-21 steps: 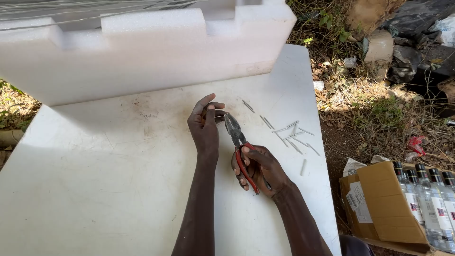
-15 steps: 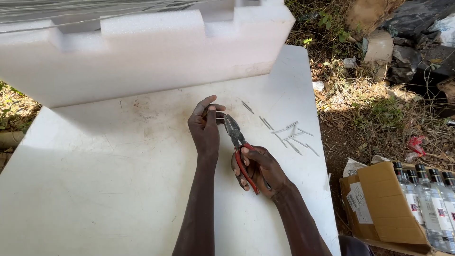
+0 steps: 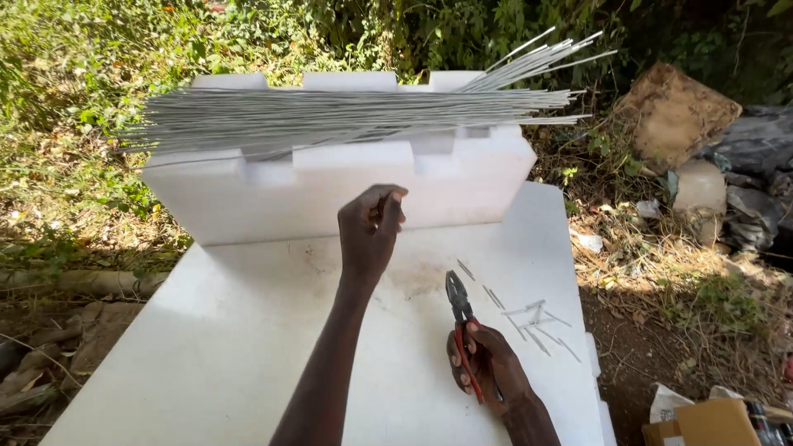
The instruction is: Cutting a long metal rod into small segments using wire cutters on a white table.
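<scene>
My left hand (image 3: 370,231) is raised in front of a white foam block (image 3: 330,194), fingers curled together near its front face; whether they pinch anything is too small to tell. A bundle of long thin grey metal rods (image 3: 347,116) lies across the top of that block. My right hand (image 3: 487,363) rests low on the white foam board (image 3: 206,355) and grips red-handled pliers (image 3: 459,310), their dark jaws pointing away from me. Several short cut wire pieces (image 3: 537,322) lie scattered on the board just right of the pliers.
Grass and bushes (image 3: 74,99) surround the board at the left and back. Rocks and dark rubbish (image 3: 710,157) lie on bare dirt at the right. A cardboard box (image 3: 719,421) sits at the lower right corner.
My left hand has lifted off the board away from the pliers' jaws and moved up toward the foam block. The view has tilted up, showing the rod bundle.
</scene>
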